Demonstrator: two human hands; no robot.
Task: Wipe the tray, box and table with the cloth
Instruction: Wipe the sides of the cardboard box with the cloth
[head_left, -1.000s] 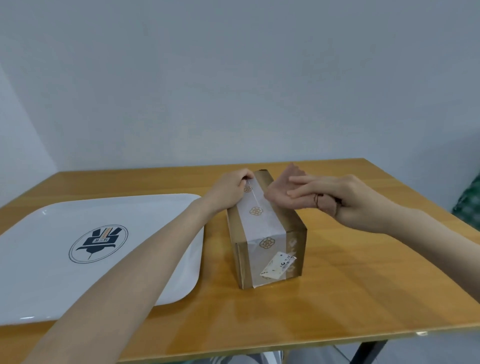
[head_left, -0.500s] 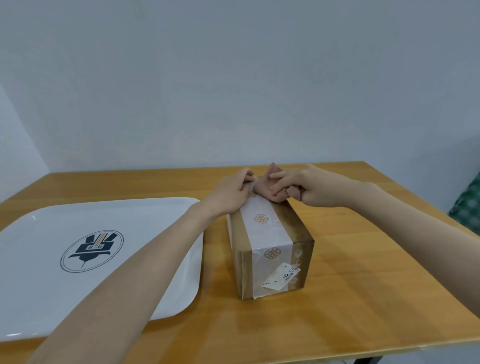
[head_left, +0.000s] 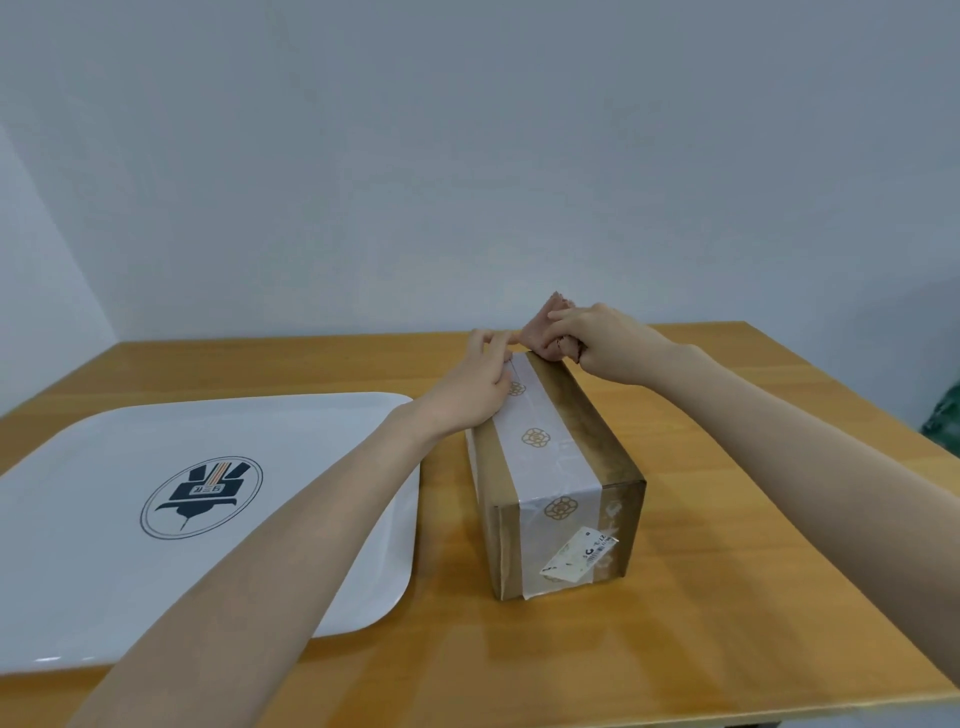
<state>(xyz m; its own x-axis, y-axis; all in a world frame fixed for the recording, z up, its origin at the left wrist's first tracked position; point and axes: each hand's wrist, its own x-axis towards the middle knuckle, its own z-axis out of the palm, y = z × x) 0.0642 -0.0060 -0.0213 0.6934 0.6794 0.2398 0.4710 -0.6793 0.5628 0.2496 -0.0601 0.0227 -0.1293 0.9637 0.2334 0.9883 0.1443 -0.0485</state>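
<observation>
The box (head_left: 563, 467) stands on the table (head_left: 753, 571), with the tray (head_left: 93, 597) just beside it on its left. The left hand (head_left: 480, 387) grips the box's far top edge. The right hand (head_left: 597, 340) holds the bunched cloth (head_left: 540, 330) against the box's far top end.

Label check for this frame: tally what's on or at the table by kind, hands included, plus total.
tray: 1
box: 1
cloth: 1
table: 1
hands: 2, left hand on the box, right hand holding the cloth
total: 6
</observation>
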